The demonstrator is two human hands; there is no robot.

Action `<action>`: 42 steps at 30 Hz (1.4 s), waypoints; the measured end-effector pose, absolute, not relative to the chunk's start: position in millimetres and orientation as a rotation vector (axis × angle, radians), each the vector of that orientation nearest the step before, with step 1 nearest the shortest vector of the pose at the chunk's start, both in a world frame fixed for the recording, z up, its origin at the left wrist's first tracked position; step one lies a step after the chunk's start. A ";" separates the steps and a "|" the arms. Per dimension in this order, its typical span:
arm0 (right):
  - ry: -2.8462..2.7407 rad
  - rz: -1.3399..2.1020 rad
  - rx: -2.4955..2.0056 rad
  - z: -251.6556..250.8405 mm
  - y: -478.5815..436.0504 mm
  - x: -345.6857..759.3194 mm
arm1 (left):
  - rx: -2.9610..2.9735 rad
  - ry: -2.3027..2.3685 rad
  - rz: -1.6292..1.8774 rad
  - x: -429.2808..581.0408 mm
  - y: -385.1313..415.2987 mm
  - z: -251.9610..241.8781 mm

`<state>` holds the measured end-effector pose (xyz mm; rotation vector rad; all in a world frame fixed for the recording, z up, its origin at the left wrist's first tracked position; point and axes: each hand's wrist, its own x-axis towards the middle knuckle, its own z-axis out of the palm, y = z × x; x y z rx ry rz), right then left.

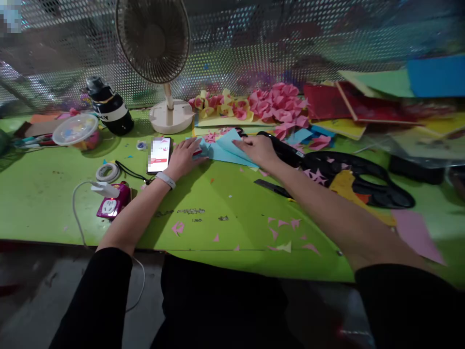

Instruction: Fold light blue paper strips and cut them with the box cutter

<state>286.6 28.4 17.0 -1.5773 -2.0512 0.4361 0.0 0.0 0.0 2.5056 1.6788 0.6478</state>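
A sheet of light blue paper (228, 145) lies on the green table, with one part raised and folded over. My right hand (259, 149) pinches the raised part at its right edge. My left hand (186, 156) rests flat at the left end of the paper, its fingers stretched out and spread. A small red item shows beside its fingers; its kind is not clear. Left of that hand lies a phone (159, 155) with its screen lit. Below my right forearm is a craft knife (273, 188).
Behind the paper sit many pink folded paper flowers (279, 102) and a fan (171, 116). A black tray (395, 194) and stacked coloured paper (381, 104) are at right. A power socket (112, 203), tape roll (108, 172), bottle (112, 110) and plastic tub (78, 131) stand left.
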 end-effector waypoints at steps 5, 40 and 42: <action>-1.919 0.355 -1.435 34.4 30.3 288.2 | 2.496 1.609 0.778 1.6 1.7 5.1; -2.471 0.230 -0.489 17.4 -142.9 329.5 | 0.911 1.108 0.416 45.5 -138.2 61.1; -2.514 0.343 -0.442 18.2 -143.1 328.3 | 0.799 1.072 0.595 50.7 -132.7 50.6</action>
